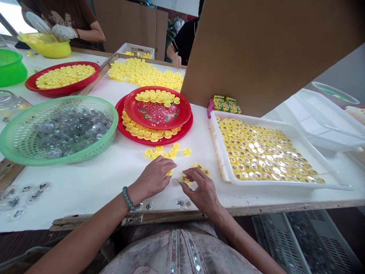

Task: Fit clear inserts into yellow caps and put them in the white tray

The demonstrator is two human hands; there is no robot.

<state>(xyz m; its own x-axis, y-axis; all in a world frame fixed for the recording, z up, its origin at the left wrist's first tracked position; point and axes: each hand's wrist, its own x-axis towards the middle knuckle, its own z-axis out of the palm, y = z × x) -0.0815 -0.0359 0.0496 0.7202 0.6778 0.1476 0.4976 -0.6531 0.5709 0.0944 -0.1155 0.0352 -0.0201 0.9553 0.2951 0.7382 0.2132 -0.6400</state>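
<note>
My left hand point(156, 178), with a beaded bracelet on its wrist, is closed with a small yellow round piece point(169, 173) at its fingertips. The thumb and fingers of my right hand point(202, 189) are closed around another yellow round piece point(186, 178), which shows a dark print on top. More printed yellow pieces point(205, 172) lie just behind the right fingers. Beyond my left hand are several loose yellow pieces point(172, 153). Clear printed discs point(183, 204) lie near the table edge between my forearms, with others point(15, 201) at far left.
A green basket point(110, 140) of clear domed parts stands left. Stacked red trays point(186, 131) hold yellow pieces behind my hands. At right, a white tray point(224, 167) holds rows of finished-looking yellow pieces beside a leaning cardboard sheet point(251, 57). Two people work across the table, one wearing gloves point(64, 32).
</note>
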